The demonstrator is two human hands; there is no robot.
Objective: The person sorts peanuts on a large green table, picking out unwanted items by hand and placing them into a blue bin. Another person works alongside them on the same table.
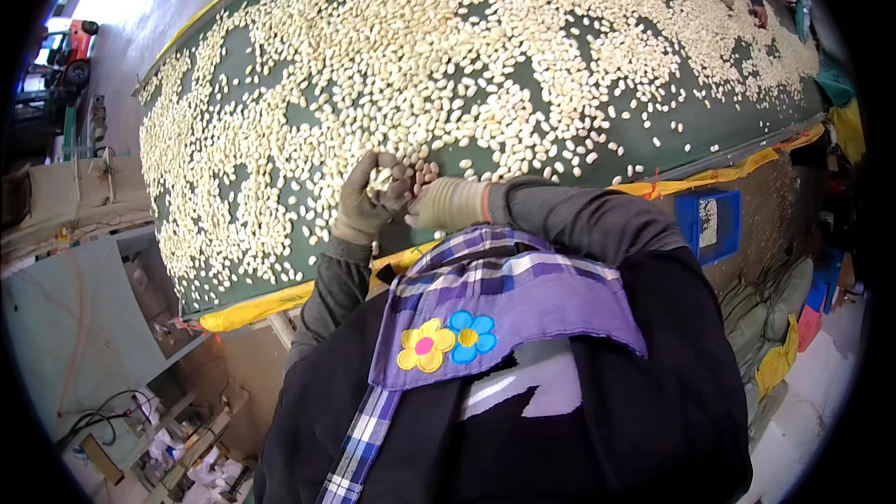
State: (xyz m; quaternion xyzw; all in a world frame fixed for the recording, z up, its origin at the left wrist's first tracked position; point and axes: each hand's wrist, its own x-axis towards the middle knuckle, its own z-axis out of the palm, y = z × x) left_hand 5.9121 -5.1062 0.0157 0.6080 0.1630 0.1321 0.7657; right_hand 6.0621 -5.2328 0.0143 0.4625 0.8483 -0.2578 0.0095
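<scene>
White beans point(434, 49) lie spread over a long green sorting belt point(476, 154) in front of me. My left hand point(371, 196), in a dirty beige glove, is curled around a small clump of white beans point(381, 180) just above the belt's near edge. My right hand point(444, 199), gloved as well, is right beside it, bent inward so that its fingers come close to the left hand. Its palm is turned away, so whatever it may hold is hidden. Loose beans lie around both hands.
Yellow sheeting point(259, 306) lines the belt's near edge. A blue bin point(708, 225) with white beans stands on the right, near filled sacks point(766, 301). Another person's hand point(760, 16) is at the far right of the belt. A red forklift point(73, 52) is at far left.
</scene>
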